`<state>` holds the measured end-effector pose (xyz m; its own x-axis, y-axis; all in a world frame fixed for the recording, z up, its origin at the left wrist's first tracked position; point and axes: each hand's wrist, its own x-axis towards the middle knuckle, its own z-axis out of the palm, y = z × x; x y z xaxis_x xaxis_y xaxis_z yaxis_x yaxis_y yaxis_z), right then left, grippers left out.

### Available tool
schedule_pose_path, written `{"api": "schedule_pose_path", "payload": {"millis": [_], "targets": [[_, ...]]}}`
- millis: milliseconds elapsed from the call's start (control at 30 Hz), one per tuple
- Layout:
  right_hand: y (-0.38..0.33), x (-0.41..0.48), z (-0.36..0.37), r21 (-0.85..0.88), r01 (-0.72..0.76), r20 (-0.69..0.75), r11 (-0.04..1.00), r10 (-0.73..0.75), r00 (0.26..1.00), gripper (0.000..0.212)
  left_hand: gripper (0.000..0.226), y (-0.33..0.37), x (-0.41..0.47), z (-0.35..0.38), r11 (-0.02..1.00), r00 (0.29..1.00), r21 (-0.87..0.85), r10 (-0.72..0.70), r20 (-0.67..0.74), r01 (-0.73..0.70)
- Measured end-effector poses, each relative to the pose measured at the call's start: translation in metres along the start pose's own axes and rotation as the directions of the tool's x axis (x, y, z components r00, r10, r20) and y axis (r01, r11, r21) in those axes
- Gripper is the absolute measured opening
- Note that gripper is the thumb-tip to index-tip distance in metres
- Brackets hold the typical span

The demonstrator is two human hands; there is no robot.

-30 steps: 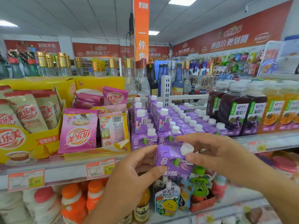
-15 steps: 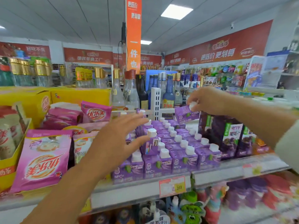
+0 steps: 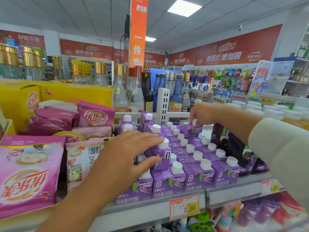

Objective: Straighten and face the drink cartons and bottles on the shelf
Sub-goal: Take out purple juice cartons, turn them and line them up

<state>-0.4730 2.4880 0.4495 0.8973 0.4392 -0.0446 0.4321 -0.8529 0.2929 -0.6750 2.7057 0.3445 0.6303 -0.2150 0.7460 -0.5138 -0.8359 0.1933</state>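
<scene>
Purple juice cartons (image 3: 192, 178) with white caps fill several rows on the shelf (image 3: 234, 193). A few more cartons are stacked on top at the left rear. My left hand (image 3: 127, 156) reaches over the left rows and holds a stacked purple carton (image 3: 164, 154), fingers on its cap and top, thumb on its near face. My right hand (image 3: 202, 114) grips another purple carton (image 3: 190, 131) by its cap end, tilted, low over the back of the rows. Dark grape juice bottles (image 3: 234, 148) stand just right of the cartons, partly hidden by my right sleeve.
Pink milk-tea sachets (image 3: 31, 173) fill yellow display boxes (image 3: 20, 99) to the left. Glass liquor bottles (image 3: 137, 94) and a white slotted upright (image 3: 163, 101) stand behind the cartons. A price tag (image 3: 184, 206) hangs on the shelf edge. Pouch drinks sit on the shelf below.
My right hand carried its carton from the shelf front to the back of the rows and lowered it. My left hand moved onto the stacked carton at the left.
</scene>
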Motion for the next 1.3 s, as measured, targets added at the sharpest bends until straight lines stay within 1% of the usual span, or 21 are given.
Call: {"api": "schedule_pose_path", "payload": {"millis": [67, 200, 367, 567, 633, 700, 767, 900, 1000, 1067, 1200, 1267, 1300], "targets": [[0.001, 0.004, 0.002, 0.007, -0.008, 0.02, 1.0, 0.008, 1.0, 0.033, 0.043, -0.002, 0.0, 0.001, 1.0, 1.0, 0.004, 0.006, -0.01, -0.006], [0.004, 0.015, 0.009, 0.083, -0.019, 0.073, 0.996, 0.013, 0.997, 0.025, 0.042, -0.002, 0.0, 0.001, 1.0, 1.0, 0.006, 0.013, -0.017, -0.013], [0.007, 0.022, 0.013, 0.153, -0.026, 0.126, 0.988, 0.006, 0.992, 0.028, 0.043, -0.003, -0.001, 0.002, 1.0, 1.0, 0.013, 0.012, -0.023, -0.012], [0.014, 0.034, 0.006, 0.186, -0.04, 0.059, 0.982, 0.03, 0.998, 0.038, 0.042, -0.004, -0.001, 0.002, 1.0, 1.0, 0.009, 0.009, -0.03, -0.009], [0.013, 0.039, 0.008, 0.199, -0.047, 0.057, 0.979, 0.036, 0.998, 0.035, 0.042, -0.004, -0.001, 0.003, 1.0, 0.999, 0.008, 0.01, -0.035, -0.009], [0.009, 0.042, 0.012, 0.214, -0.055, 0.088, 0.975, 0.037, 0.995, 0.03, 0.042, -0.004, -0.001, 0.003, 1.0, 0.999, 0.008, 0.008, -0.039, -0.008], [0.006, 0.046, 0.017, 0.216, -0.063, 0.12, 0.974, 0.037, 0.992, 0.029, 0.042, -0.004, -0.001, 0.004, 1.0, 0.999, 0.0, 0.007, -0.045, -0.007], [0.003, 0.05, 0.02, 0.212, -0.086, 0.118, 0.974, 0.062, 0.991, 0.028, 0.042, -0.004, 0.0, 0.004, 1.0, 0.999, -0.003, -0.001, -0.039, 0.001], [-0.002, 0.047, 0.021, 0.131, -0.088, 0.122, 0.988, 0.072, 0.99, 0.027, 0.041, -0.002, -0.001, 0.002, 1.0, 1.0, 0.002, -0.011, -0.022, 0.011], [-0.007, 0.04, 0.017, 0.028, -0.067, 0.066, 0.997, 0.065, 0.996, 0.03, 0.042, 0.0, -0.001, 0.001, 1.0, 1.0, 0.004, -0.018, -0.017, 0.018], [-0.002, 0.018, -0.005, -0.074, -0.044, -0.17, 0.996, 0.031, 0.985, 0.028, 0.043, 0.002, 0.001, -0.004, 0.999, 0.999, -0.008, -0.049, 0.019, 0.049], [0.002, -0.002, -0.021, -0.059, -0.007, -0.314, 0.998, -0.012, 0.949, 0.026, 0.044, 0.005, 0.002, -0.006, 0.997, 0.997, -0.038, -0.066, 0.044, 0.068], [0.002, -0.014, -0.028, -0.02, 0.023, -0.371, 1.0, -0.029, 0.928, 0.025, 0.045, 0.006, 0.003, -0.008, 0.995, 0.995, -0.053, -0.079, 0.057, 0.082]]}}
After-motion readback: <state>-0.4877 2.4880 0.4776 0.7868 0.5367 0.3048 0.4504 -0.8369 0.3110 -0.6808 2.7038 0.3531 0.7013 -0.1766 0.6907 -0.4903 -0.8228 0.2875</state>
